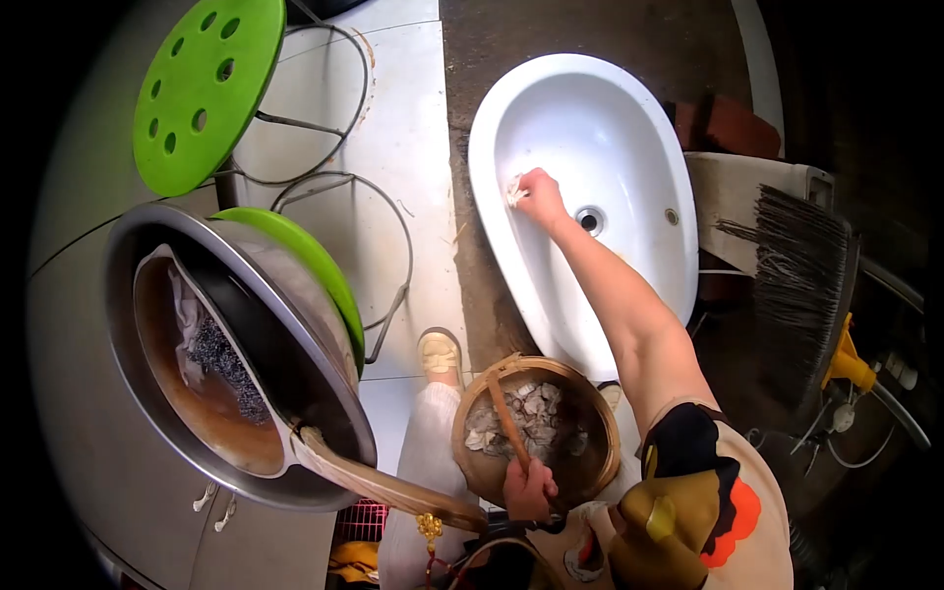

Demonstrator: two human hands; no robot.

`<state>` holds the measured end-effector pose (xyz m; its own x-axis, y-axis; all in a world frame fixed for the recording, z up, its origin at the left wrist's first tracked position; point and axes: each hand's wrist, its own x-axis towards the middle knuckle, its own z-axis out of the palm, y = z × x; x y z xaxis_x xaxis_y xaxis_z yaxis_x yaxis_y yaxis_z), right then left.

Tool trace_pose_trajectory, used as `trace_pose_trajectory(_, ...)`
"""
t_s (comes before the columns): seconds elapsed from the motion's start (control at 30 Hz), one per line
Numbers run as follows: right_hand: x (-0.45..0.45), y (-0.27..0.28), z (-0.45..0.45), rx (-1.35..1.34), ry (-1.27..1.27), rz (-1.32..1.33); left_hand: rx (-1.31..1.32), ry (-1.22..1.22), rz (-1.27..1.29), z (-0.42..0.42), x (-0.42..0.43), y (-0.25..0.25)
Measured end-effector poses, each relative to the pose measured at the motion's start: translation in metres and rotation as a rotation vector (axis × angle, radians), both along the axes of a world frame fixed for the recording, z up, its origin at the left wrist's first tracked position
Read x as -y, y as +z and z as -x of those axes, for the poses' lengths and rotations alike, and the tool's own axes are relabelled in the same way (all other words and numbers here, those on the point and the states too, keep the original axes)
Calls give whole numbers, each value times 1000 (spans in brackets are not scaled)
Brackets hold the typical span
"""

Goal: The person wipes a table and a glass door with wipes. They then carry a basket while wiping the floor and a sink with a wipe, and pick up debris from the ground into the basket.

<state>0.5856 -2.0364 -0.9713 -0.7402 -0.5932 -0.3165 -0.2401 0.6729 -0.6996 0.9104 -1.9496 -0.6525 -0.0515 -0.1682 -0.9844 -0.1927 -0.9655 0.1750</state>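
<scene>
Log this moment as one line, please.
right hand: holding crumpled white piece inside white sink | left hand: gripping brown handle over round container | round container: greyish crumpled scraps inside

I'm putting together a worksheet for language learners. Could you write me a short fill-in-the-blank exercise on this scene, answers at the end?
1. The right hand holds a pale wad inside the sink, whose colour is ____.
2. The left hand holds the basket by its ____.
3. The stool seat with round holes is bright ____.
4. The broom is on the picture's ____ side.

Missing words: white; handle; green; right.
</scene>
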Motion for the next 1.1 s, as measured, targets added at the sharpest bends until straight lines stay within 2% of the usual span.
trace_pose_trajectory(0.07, 10, -3, 7, -143, 148, -111, -28, -72, -36, -2, 2, 1)
trace_pose_trajectory(0.13, 38, 13, 31, -378, 101, 99, -5, -95, -66, -2, 4, -1)
trace_pose_trajectory(0.2, 54, 17, 68, -445, 88, 31, 2, -96, -50, 0, 5, 3)
trace_pose_trajectory(0.27, 33, 43, 93, -588, 456, -125, 1, -92, -44, 0, 3, 1)
trace_pose_trajectory(0.33, 5, 42, 112, -656, 204, -139, 1, -78, -46, -4, 1, -1)
trace_pose_trajectory(0.4, -31, 88, 130, -780, 376, -297, -23, -75, -13, -11, -1, 0)
trace_pose_trajectory(0.47, -69, 72, 139, -928, 561, -598, -9, -61, 41, -9, -5, -2)
trace_pose_trajectory(0.53, -112, 73, 114, -947, 619, -733, -31, -44, 34, -7, -2, 3)
trace_pose_trajectory(0.6, -154, 78, 80, -837, 709, -863, -13, -21, 14, -2, 2, 3)
trace_pose_trajectory(0.67, -201, 86, 52, -817, 754, -799, 8, -59, -3, -7, 2, 1)
trace_pose_trajectory(0.77, -217, 94, 51, -745, 826, -862, -9, -32, -22, -2, 6, 6)
trace_pose_trajectory(0.83, -188, 88, 79, -754, 783, -862, -11, -33, -31, 0, 7, 6)
trace_pose_trajectory(0.9, -147, 86, 123, -983, 693, -598, -15, -36, -28, -1, 8, 5)
trace_pose_trajectory(0.97, -88, 101, 165, -985, 660, -553, -30, -39, -21, -2, 8, 2)
trace_pose_trajectory(1.07, -74, 112, 171, -1086, 687, -484, -45, 14, -21, 0, 8, 4)
trace_pose_trajectory(1.1, -99, 94, 167, -956, 632, -552, -43, 15, -26, 1, 9, 3)
